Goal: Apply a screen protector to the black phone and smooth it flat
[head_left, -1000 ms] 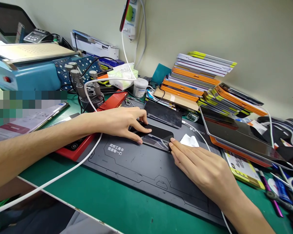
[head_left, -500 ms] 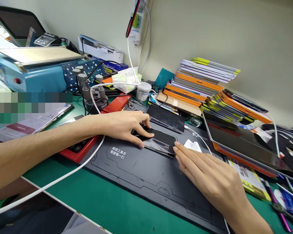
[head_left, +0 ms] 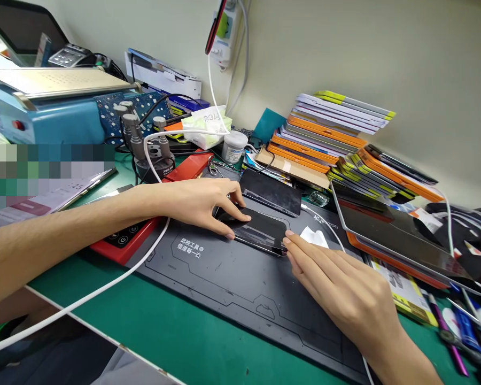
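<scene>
A black phone [head_left: 260, 231] lies screen-up on the dark work mat [head_left: 240, 289], with a clear film across its glass. My left hand [head_left: 200, 202] grips the phone's left end, fingers curled over both long edges. My right hand [head_left: 344, 291] reaches in from the right. Its straight fingers, held together, press on the phone's right end at the film's edge. A white wipe [head_left: 313, 236] lies just beyond those fingertips. A second dark phone [head_left: 271, 192] rests behind the first.
A white cable [head_left: 104, 289] crosses the green table and runs under my left arm. A red device [head_left: 124, 243] sits left of the mat. Stacked screen-protector boxes [head_left: 328, 133] and a tablet [head_left: 401, 235] fill the right. A blue machine [head_left: 52, 109] stands at back left.
Both hands keep their places on the phone; the reflection on the film shifts a little. The view itself has drifted slightly.
</scene>
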The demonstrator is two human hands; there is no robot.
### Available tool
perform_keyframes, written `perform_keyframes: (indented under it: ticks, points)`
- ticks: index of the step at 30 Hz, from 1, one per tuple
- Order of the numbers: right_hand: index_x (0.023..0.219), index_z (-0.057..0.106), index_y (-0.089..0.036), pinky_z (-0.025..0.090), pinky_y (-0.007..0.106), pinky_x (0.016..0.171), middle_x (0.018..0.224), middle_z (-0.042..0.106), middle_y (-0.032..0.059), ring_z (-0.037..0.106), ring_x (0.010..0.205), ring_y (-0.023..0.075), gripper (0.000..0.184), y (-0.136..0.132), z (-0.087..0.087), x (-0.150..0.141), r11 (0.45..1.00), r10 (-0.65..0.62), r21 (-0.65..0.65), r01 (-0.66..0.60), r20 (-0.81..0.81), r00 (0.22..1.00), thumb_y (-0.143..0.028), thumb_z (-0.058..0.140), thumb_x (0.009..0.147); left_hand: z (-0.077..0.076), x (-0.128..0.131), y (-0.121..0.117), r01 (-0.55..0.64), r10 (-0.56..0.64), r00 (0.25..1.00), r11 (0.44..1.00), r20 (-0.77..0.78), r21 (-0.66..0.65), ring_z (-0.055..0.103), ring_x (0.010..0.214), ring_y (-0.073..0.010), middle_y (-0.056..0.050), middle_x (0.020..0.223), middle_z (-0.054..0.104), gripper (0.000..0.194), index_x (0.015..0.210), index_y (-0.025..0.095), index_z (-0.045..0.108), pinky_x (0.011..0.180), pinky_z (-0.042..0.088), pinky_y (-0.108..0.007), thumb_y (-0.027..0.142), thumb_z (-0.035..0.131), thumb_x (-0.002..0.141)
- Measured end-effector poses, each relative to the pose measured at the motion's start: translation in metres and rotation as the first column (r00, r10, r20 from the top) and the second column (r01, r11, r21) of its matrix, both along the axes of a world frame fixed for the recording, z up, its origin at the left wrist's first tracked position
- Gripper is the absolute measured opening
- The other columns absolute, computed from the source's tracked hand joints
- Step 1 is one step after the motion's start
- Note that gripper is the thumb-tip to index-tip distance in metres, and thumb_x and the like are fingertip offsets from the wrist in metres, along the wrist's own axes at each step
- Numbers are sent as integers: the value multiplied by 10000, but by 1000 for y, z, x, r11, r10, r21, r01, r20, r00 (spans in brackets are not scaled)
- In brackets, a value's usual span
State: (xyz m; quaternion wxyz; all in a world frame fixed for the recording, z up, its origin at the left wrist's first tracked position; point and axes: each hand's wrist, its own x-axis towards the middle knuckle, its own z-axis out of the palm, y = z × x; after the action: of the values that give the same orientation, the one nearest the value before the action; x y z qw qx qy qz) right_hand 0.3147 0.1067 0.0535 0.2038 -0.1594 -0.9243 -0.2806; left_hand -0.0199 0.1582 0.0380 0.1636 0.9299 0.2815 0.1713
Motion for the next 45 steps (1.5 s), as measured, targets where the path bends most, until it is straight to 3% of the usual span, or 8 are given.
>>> perform_keyframes:
  ticks: [22, 26, 30, 33, 37, 41, 45]
  points:
    - [1224, 717, -114, 639, 373, 836, 1204, 823, 116, 831, 929, 230, 304, 2, -6, 4, 999, -23, -29, 22, -48, 999, -42, 770, 933, 7, -1, -5, -46, 45, 999, 999, -12, -27, 649, 1276, -240, -90, 1398, 682, 419, 1392, 328, 748, 1143, 462, -324, 439, 744, 988]
    - [1240, 720, -124, 645, 361, 837, 1211, 823, 110, 831, 933, 231, 329, 2, -7, 2, 998, -29, -58, 25, -67, 997, -38, 766, 925, 7, 0, -7, -57, 57, 998, 998, -13, -23, 645, 1283, -225, -82, 1406, 677, 414, 1399, 325, 744, 1157, 449, -305, 448, 703, 1006]
    - [1273, 739, -212, 653, 342, 859, 1220, 827, 50, 830, 957, 228, 374, 1, -8, 3, 986, -79, -156, 57, -137, 987, -47, 733, 938, 5, 1, -7, -83, 83, 997, 996, 9, -28, 655, 1273, -219, -60, 1389, 694, 399, 1373, 332, 760, 1163, 452, -294, 457, 701, 998]
    - [1280, 733, -233, 646, 340, 941, 1244, 821, 41, 811, 1075, 235, 315, 2, -12, 4, 941, -205, -314, 124, -237, 950, -105, 675, 998, 5, 1, -7, -97, 97, 995, 995, 12, -35, 659, 1276, -224, -48, 1386, 699, 392, 1360, 353, 765, 1166, 458, -303, 469, 709, 990]
    - [1447, 635, -229, 622, 449, 1070, 1432, 731, 94, 750, 1240, 289, 401, 6, -18, 5, 809, -411, -536, 242, -222, 884, -370, 627, 1072, 7, 2, -8, -110, 110, 994, 993, 7, -42, 671, 1252, -232, -51, 1378, 708, 406, 1358, 353, 767, 1165, 475, -322, 508, 683, 992]
    - [1532, 570, -246, 609, 549, 1089, 1494, 688, 108, 683, 1345, 332, 581, 9, -22, 1, 680, -471, -687, 255, -143, 870, -555, 629, 1044, 9, 3, -8, -117, 117, 993, 992, 8, -41, 678, 1234, -237, -54, 1366, 713, 417, 1350, 344, 773, 1159, 486, -324, 521, 683, 983]
    - [1490, 613, -292, 587, 562, 1118, 1477, 703, 90, 678, 1350, 321, 534, 10, -21, -1, 586, -509, -783, 206, -158, 846, -543, 671, 1021, 6, 3, -8, -110, 110, 994, 994, 6, -23, 674, 1238, -233, -53, 1374, 701, 413, 1361, 349, 764, 1154, 488, -312, 517, 665, 997]
